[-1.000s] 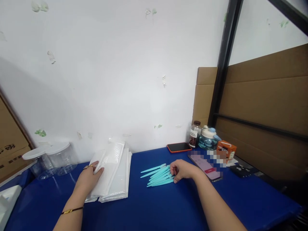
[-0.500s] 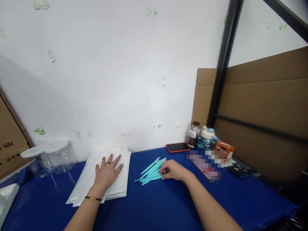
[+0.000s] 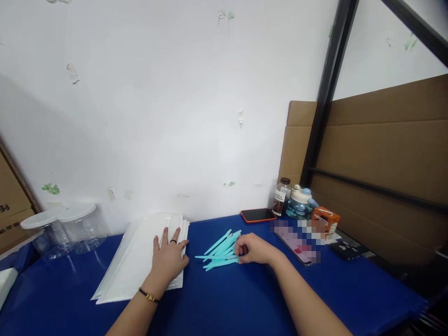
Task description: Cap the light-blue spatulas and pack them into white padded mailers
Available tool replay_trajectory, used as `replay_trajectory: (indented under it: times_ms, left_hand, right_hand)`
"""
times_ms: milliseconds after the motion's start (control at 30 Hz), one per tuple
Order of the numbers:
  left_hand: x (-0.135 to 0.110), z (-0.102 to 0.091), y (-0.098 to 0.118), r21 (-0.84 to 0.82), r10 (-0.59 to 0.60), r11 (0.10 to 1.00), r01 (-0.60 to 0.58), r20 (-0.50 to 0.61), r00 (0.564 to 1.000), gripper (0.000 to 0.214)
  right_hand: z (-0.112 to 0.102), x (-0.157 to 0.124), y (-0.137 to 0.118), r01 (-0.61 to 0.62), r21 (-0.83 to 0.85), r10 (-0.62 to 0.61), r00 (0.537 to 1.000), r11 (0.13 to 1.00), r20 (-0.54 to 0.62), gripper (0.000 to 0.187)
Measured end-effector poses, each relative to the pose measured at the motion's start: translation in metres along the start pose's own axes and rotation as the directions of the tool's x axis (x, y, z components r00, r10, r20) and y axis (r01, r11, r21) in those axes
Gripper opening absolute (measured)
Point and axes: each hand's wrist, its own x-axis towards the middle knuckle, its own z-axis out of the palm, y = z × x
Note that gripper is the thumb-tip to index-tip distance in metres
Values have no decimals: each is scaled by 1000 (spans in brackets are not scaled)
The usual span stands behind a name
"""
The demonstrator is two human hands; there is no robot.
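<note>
Lying spread on white envelopes [image 3: 140, 266] is the left hand [image 3: 168, 260]; the right hand [image 3: 252, 248] apparently pinches turquoise sticks [image 3: 221, 256].

A blue-covered counter [image 3: 227, 303] runs along a white wall [image 3: 168, 102] in front of me, its plaster flecked with pale scars [image 3: 72, 73] and ragged green patches [image 3: 51, 188]. Soft, even light washes the wall, dimming to a slanting grey shadow [image 3: 21, 116] at far left, above a printed brown carton [image 3: 12, 196]. At right, a dark upright post [image 3: 325, 98] leans through the view, joined by a low crossbar [image 3: 378, 188]; another dark bar [image 3: 416, 24] cuts across the upper corner. A narrow cardboard strip [image 3: 299, 135] stands beside the post, and a broad cardboard sheet [image 3: 381, 144] spans the side behind the crossbar, with bare white wall showing above it.
</note>
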Motion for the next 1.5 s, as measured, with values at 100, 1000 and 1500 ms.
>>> replay_trajectory:
  times_ms: [100, 1000, 1500]
  left_hand:
    - [4, 3, -11, 3, -14, 1000, 14, 9, 1000, 47]
    - [-25, -24, 51, -369, 528, 798, -477, 45, 848, 14]
    - [-29, -22, 65, -358, 569, 786, -504, 99, 817, 16]
  right_hand:
    - [3, 1, 3, -32, 44, 31, 999, 999, 12, 19]
    - [10, -1, -22, -51, 205, 17, 986, 977, 165, 30]
    - [20, -24, -30, 46, 117, -51, 998, 992, 42, 18]
